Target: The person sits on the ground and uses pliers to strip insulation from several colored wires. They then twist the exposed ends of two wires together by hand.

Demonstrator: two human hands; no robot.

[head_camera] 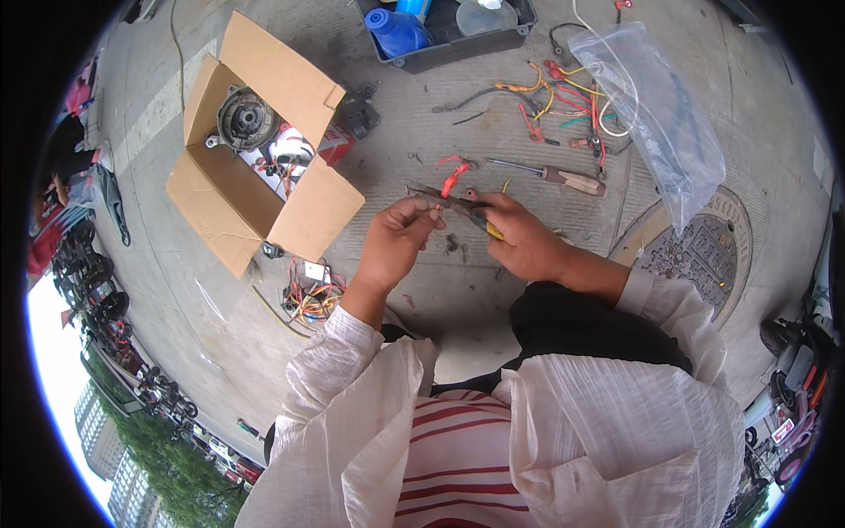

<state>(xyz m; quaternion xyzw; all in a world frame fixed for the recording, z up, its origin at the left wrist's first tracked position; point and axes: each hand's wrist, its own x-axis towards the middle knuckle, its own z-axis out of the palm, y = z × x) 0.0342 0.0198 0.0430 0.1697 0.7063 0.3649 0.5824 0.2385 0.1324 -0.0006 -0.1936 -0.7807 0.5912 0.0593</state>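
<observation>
My right hand (525,237) is closed round the yellow-handled grips of a pair of pliers or cutters (462,206), whose jaws point left. The fingertips of my left hand (396,241) pinch a small orange-red piece (437,207), likely of wire, beside the jaws. Just above the tool is a red wire piece (454,179); whether it touches the tool I cannot tell. A screwdriver (574,181) with a wooden-looking handle lies on the concrete beyond my right hand. Cut wires in red, yellow, orange and green (581,99) lie scattered farther off.
An open cardboard box (228,188) holding a round metal part (247,119) stands at left, a wire bundle (313,290) near it. A dark tray (455,53) with a blue bottle (396,32) is at the top. A clear plastic bag (660,125) overlaps a manhole cover (703,254) at right.
</observation>
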